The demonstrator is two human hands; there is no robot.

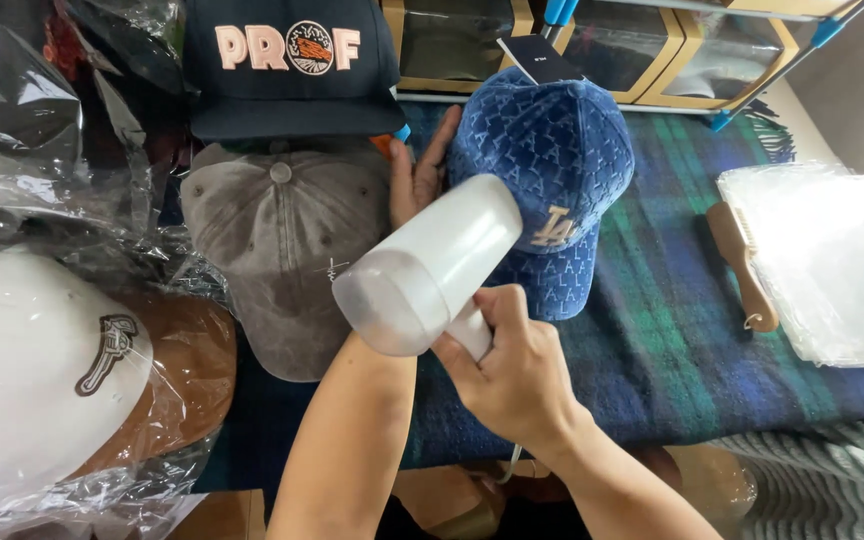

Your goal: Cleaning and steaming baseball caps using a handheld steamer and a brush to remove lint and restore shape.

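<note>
A blue velvet cap (pixel 562 160) with an embroidered pattern rests on a dark green and blue plaid blanket (pixel 692 330). My left hand (pixel 418 172) holds the cap by its left side, fingers stretched up along it. My right hand (pixel 512 370) grips the handle of a white handheld appliance (pixel 430 265) with a wide round barrel, held just over the cap's brim.
A grey washed cap (pixel 282 240) lies left of the blue one, a navy cap (pixel 287 65) behind it. A white and brown cap (pixel 62 370) in clear plastic sits at the left. A wooden brush (pixel 742 262) and a stack of clear bags (pixel 832 260) lie at the right.
</note>
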